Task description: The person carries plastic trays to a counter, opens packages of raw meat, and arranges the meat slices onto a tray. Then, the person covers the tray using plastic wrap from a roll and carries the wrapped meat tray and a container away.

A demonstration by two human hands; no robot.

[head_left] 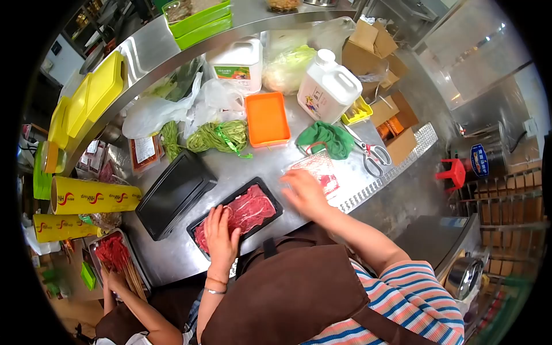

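Note:
Sliced red meat (pixel 253 208) lies spread in a black tray (pixel 278 208) directly in front of me. My left hand (pixel 221 231) rests on the near left part of the meat, its fingers stretched out flat. Just right of the tray, my right hand (pixel 302 191) hangs with fingers apart and nothing visible in them. Partly behind it lies a clear plastic packet (pixel 322 168) with some red meat. A stack of black trays (pixel 172 192) stands left of the filled one.
Scissors (pixel 372 158), a green cloth (pixel 326 140), an orange tray (pixel 268 119) and white jugs (pixel 328 86) sit beyond. Bundled green vegetables (pixel 215 138) lie at the back. Yellow film rolls (pixel 95 195) are left. A co-worker's hands (pixel 112 280) hold skewers over a metal tray (pixel 144 267).

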